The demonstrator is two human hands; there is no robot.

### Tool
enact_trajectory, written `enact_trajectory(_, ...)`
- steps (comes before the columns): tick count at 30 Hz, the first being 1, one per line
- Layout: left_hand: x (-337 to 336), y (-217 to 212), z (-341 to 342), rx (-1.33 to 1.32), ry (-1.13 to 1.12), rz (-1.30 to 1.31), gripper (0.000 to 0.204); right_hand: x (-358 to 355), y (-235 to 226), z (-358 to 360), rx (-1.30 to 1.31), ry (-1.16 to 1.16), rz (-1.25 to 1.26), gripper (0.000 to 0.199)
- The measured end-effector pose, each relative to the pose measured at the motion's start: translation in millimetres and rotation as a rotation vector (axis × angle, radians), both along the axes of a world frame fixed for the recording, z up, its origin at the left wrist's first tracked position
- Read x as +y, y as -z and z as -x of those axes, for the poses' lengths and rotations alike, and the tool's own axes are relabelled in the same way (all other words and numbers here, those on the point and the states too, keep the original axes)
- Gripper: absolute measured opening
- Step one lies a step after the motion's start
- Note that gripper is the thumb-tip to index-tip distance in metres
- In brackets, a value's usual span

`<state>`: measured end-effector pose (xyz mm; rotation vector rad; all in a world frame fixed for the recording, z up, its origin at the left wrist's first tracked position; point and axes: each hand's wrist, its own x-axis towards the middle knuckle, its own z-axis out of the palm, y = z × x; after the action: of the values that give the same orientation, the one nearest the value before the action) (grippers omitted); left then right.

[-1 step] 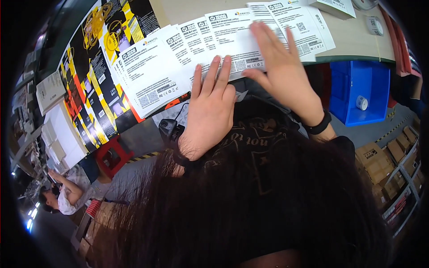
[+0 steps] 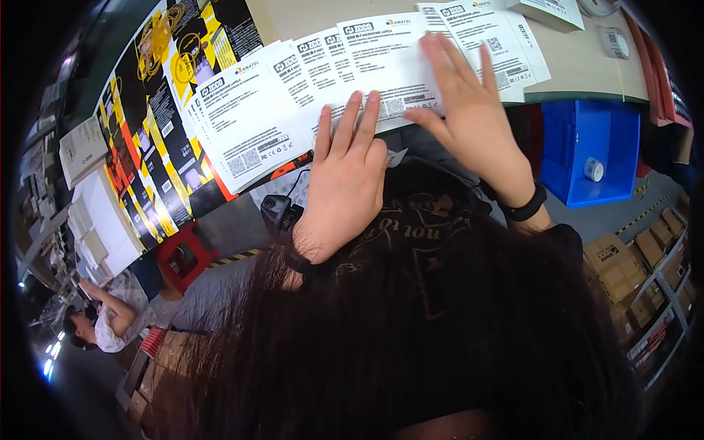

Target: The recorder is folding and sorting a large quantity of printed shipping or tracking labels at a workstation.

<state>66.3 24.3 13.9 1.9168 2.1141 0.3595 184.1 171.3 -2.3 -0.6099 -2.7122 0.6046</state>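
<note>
Several white printed sheets [image 2: 367,73] lie fanned in an overlapping row along the near edge of a beige table [image 2: 579,66]. My left hand [image 2: 345,176] lies flat with fingers straight, its fingertips pressing on the lower edge of the middle sheets. My right hand [image 2: 473,110] is spread flat on the sheets further right; a black band sits on its wrist. Neither hand grips anything. Long dark hair fills the lower part of the view and hides my forearms.
Black and yellow flat packaging sheets [image 2: 158,139] lie left of the white ones. A blue bin [image 2: 587,147] holding a small tape roll sits below the table at right. A tape roll [image 2: 612,42] rests on the table. Cardboard boxes [image 2: 631,271] are stacked lower right. Another person [image 2: 103,323] sits at lower left.
</note>
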Motion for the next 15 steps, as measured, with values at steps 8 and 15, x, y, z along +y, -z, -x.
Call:
enact_trajectory(8, 4, -8, 8, -0.2, -0.044, -0.098, 0.009, 10, -20, -11, 0.128, 0.054, 0.326, 0.049)
enact_trajectory(15, 7, -5, 10, -0.642, -0.215, -0.316, 0.019, 1, -18, -5, 0.217, -0.012, 1.093, 0.019)
